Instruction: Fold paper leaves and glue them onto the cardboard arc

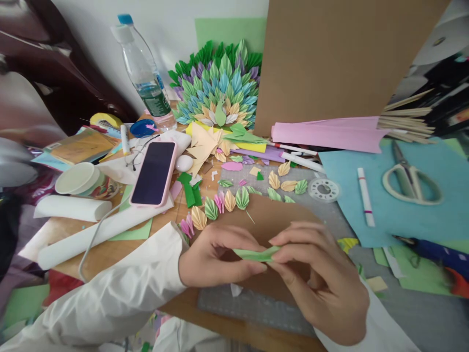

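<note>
Between my two hands is a narrow folded strip of light green paper (254,255). My left hand (220,254) pinches its left part between thumb and fingers. Thumb and fingertips of my right hand (318,269) close on its right end. Both hands are held over a brown cardboard piece (286,215), which they partly cover. Along the cardboard's upper left edge sit pleated paper leaves in pink, an orange one (199,218) and a green one (242,198) among them. More loose pleated leaves (288,186) lie just beyond the cardboard.
A phone (153,173), a paper cup (86,181) and white paper rolls (73,208) lie left. Scissors (412,178), a marker (366,197) and a blue glue gun (432,252) are right. Behind stand a water bottle (146,78), a paper peacock (220,88) and a large brown board (337,58).
</note>
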A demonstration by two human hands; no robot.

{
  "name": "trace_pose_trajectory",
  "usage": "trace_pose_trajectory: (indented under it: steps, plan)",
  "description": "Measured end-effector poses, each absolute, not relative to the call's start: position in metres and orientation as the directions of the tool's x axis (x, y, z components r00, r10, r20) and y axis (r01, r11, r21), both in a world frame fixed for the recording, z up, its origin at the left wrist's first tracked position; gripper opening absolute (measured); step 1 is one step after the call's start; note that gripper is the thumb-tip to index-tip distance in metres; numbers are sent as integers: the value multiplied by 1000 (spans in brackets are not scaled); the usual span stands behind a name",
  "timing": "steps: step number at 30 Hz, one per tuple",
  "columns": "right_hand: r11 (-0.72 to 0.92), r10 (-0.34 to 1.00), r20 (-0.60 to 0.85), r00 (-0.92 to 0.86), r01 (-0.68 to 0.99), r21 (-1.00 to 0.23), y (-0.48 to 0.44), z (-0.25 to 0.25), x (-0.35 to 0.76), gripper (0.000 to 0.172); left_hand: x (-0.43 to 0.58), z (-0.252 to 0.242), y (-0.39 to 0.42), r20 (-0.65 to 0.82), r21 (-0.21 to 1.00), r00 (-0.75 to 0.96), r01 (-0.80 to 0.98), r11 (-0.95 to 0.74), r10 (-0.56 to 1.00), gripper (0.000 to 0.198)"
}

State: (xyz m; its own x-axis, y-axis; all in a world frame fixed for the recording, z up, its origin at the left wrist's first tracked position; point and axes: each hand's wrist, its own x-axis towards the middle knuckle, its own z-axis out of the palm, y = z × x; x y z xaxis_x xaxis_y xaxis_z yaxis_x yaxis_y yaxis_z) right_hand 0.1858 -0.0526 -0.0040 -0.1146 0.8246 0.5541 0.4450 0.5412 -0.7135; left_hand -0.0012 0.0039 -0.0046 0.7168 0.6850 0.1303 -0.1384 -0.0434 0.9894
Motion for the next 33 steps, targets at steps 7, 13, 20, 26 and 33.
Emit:
trace_pose_trajectory:
  steps: [7,13,20,26,33]
  plan:
    - [301,954,301,-19,-13,-954,-56,-11,182,27,-4,0,4,171,983,733,-176,-59,659,17]
    - [163,983,179,-35,-269,-949,-58,-15,180,29,-3,0,4,192,978,718,-196,-70,669,18]
    - [257,961,270,-63,-160,-953,-54,-15,185,25,-3,1,4,109,989,699,-147,-7,707,16]
    - [404,912,402,-83,12,-915,-54,-12,191,29,-3,1,5,58,989,676,-141,52,734,17]
    - [335,932,332,-146,-8,-942,-50,-12,193,23,-6,2,9,83,992,671,-123,0,737,14]
